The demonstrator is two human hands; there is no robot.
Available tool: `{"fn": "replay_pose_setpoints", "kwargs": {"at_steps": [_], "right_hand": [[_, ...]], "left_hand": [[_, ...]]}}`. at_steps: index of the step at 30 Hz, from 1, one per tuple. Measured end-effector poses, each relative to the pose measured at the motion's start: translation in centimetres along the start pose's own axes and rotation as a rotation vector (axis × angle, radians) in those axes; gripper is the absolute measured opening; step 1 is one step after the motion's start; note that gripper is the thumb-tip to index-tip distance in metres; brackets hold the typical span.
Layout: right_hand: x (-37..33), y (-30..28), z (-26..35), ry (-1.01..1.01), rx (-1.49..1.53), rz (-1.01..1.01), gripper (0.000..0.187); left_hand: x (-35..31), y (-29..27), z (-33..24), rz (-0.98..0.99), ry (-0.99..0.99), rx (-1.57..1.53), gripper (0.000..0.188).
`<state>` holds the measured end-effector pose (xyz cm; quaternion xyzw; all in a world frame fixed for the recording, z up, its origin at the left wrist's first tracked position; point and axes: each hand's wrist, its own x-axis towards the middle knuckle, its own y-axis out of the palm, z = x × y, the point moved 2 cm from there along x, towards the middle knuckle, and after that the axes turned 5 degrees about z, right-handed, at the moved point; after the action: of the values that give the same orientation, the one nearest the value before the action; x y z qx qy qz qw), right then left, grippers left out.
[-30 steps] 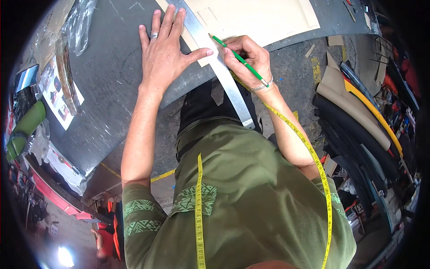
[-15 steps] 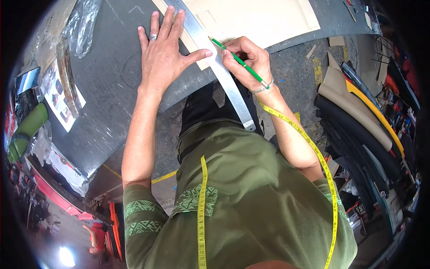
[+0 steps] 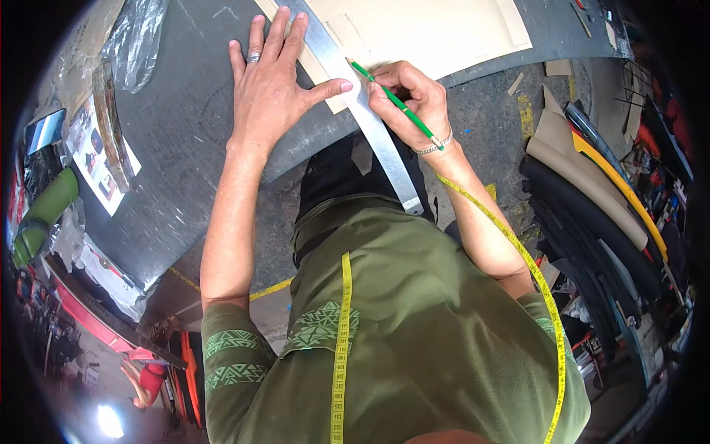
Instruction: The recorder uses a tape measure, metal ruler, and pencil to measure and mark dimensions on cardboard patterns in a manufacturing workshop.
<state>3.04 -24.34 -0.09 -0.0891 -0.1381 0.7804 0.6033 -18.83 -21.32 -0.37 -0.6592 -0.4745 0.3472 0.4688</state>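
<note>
Swinging a little rightward across the green shirt (image 3: 436,318), the loose end of the yellow tape measure (image 3: 340,362) has moved, while both hands look nearly unmoved. From here I see the left hand (image 3: 268,105) palm down, fingers apart, thumb on the metal ruler (image 3: 376,137), which crosses the cream sheet (image 3: 436,33) and juts past the table (image 3: 185,140); the right hand's (image 3: 411,100) grip is clamped on a green pencil (image 3: 403,108), tip beside the ruler's edge.
</note>
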Motion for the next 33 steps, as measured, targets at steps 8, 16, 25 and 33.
{"fn": "replay_pose_setpoints", "kwargs": {"at_steps": [8, 16, 25, 33], "right_hand": [[3.0, 0.2, 0.9, 0.006, 0.019, 0.038, 0.015], [4.9, 0.4, -0.1, -0.079, -0.055, 0.020, 0.016], [0.8, -1.8, 0.6, 0.149, -0.091, 0.162, 0.012], [0.0, -2.5, -0.7, 0.112, -0.031, 0.022, 0.008]], "left_hand": [[0.0, 0.1, 0.0, -0.182, 0.147, -0.312, 0.106], [0.5, -1.3, -1.6, 0.178, -0.073, 0.467, 0.116], [1.1, -1.4, -1.2, 0.359, -0.215, 0.033, 0.116], [1.6, -3.7, -2.7, 0.354, -0.216, 0.048, 0.118]]}}
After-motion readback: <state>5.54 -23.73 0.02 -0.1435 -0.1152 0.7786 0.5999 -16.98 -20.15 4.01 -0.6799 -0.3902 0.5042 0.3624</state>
